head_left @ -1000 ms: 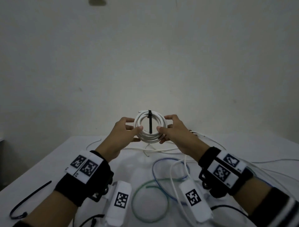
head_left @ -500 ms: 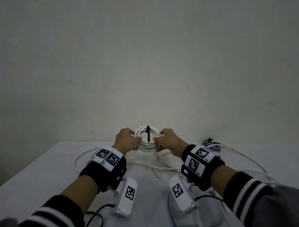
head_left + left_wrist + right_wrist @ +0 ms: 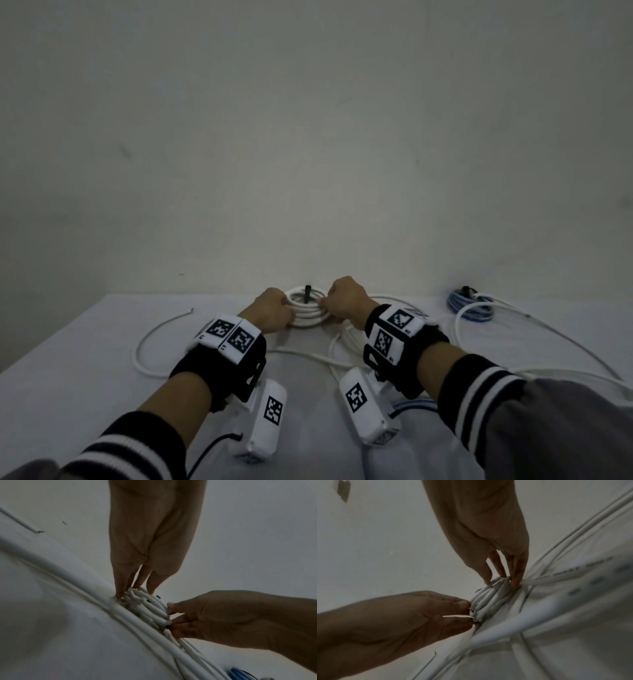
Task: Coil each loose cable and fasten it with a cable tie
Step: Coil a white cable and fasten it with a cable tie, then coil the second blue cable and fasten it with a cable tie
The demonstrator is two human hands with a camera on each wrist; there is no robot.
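On the left of the white table I see a loose white cable curving in an open arc, one cut end pointing to the far left. Next comes my left hand, stretched out toward the far edge of the table. Its fingers and thumb reach down onto the left side of the white coil and pinch the stacked turns between them, fingertips at the table surface.

The white coil lies flat on the table at the far middle, close to the wall, between my two hands. A black cable tie is wrapped across its far side, with the tail sticking upright out of the ring. In the wrist views the turns look bunched tightly together.

My right hand holds the right side of the coil the same way, thumb on one side and fingers on the other, lightly curled around the turns. Under and near it, more loose white cable crosses the table.

Farther right, at the far edge, sits a blue coil with a black tie on it, well apart from my hands. Long white cable runs past it toward the near right.
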